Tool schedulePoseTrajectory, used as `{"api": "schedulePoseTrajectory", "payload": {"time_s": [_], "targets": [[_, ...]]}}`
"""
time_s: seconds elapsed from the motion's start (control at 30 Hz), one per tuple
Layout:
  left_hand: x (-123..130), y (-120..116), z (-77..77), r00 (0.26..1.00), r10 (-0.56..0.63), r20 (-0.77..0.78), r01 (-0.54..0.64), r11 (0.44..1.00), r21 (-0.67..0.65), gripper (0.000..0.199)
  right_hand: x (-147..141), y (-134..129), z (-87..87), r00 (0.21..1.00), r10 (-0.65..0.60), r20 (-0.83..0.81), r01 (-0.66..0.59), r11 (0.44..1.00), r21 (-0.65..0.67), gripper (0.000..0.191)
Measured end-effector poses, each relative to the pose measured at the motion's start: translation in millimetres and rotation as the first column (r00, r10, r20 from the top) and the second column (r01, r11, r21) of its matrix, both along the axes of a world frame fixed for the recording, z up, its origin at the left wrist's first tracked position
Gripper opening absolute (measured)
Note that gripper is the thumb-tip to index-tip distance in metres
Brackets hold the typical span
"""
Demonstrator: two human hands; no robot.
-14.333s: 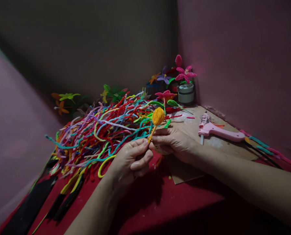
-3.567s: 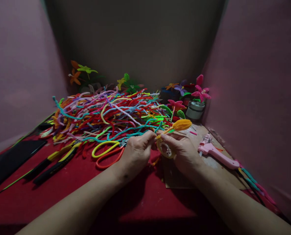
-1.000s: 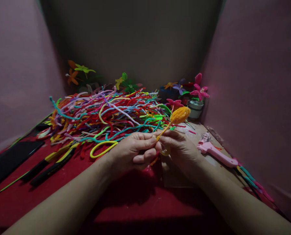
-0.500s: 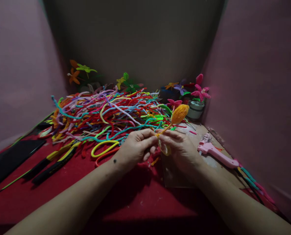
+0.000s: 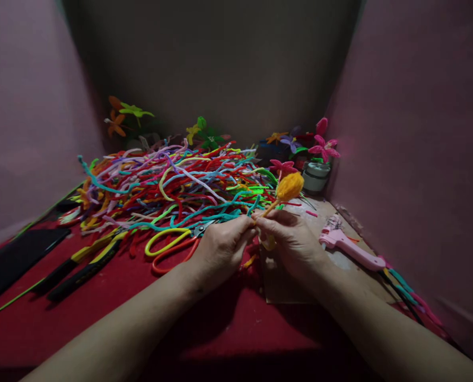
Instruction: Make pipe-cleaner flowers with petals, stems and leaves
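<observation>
An orange fuzzy bud (image 5: 290,186) on a thin orange stem leans up and to the right above my hands. Fingers of my left hand (image 5: 226,245) pinch the lower end of the stem, knuckles turned up. Close beside it, my right hand (image 5: 294,241) grips the same stem between thumb and fingers. Something pale and yellowish shows just under the right fingers, too unclear to name. Scissors (image 5: 168,241) with yellow and red handles lie left of my left hand, their blades partly behind it.
A heap of coloured pipe cleaners (image 5: 173,183) spreads behind the hands. Pliers (image 5: 85,260) and a black flat object (image 5: 19,260) lie left. On the right, a pink glue gun (image 5: 353,249) rests on a board (image 5: 288,289); fuzzy flowers and a small pot (image 5: 316,178) stand behind.
My left hand has rolled over, its back now turned up and its fingers more tucked in. The bud has shifted slightly left and down, and more of the scissors shows.
</observation>
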State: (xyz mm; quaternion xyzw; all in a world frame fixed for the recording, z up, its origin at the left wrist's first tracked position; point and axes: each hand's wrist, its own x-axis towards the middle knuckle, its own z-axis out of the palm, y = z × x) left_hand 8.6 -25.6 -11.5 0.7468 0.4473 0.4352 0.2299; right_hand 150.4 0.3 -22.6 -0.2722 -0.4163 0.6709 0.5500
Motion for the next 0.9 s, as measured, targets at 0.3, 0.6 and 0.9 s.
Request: {"api": "schedulePoseTrajectory", "payload": {"time_s": [0.3, 0.6, 0.9], "targets": [[0, 2, 10.2, 0.872, -0.030, 0.488, 0.282, 0.846, -0.452, 0.015, 3, -2, 3.8, 0.988, 0.142, 0.052, -0.145, 0.987, 0.069, 0.012], [-9, 4, 8.5, 0.647, -0.069, 0.759, 0.651, 0.569, -0.503, 0.014, 4, -5, 11.2, 0.989, 0.145, 0.042, -0.147, 0.989, 0.036, 0.008], [-3, 2, 1.8, 0.989, -0.046, 0.142, 0.074, 0.978, -0.195, 0.018, 3, -1, 0.7, 0.998, 0.012, 0.063, -0.013, 1.000, 0.017, 0.008]]}}
